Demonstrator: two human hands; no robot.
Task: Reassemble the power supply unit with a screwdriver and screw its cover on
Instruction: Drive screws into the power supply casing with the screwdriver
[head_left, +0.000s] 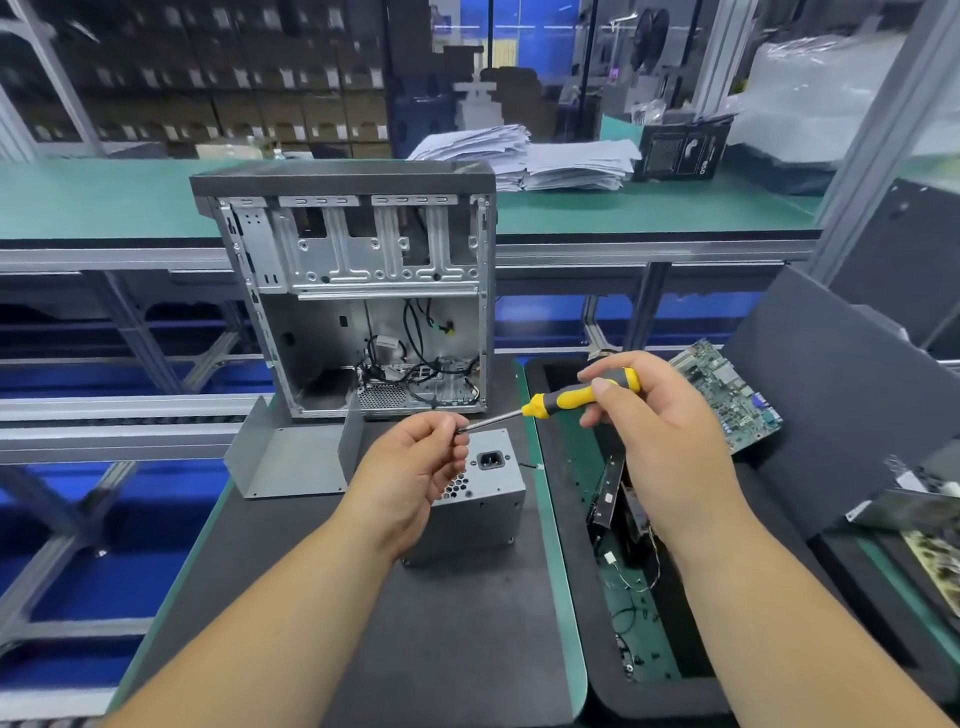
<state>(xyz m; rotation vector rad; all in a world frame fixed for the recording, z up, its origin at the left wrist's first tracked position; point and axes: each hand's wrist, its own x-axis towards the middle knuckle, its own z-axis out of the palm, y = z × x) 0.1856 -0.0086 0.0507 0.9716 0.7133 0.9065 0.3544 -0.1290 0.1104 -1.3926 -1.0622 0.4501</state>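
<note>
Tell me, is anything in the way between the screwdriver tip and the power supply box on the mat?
Only the left hand: it pinches the screwdriver tip above the power supply, covering part of its top. The right hand holds the handle. The loose cover sits apart, to the left.

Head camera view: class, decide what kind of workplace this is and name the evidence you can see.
Probably an electronics repair or assembly workshop. An opened computer case stands on a green-edged workbench, a bare circuit board lies to the right, and stacked cartons fill the shelves behind.
</note>
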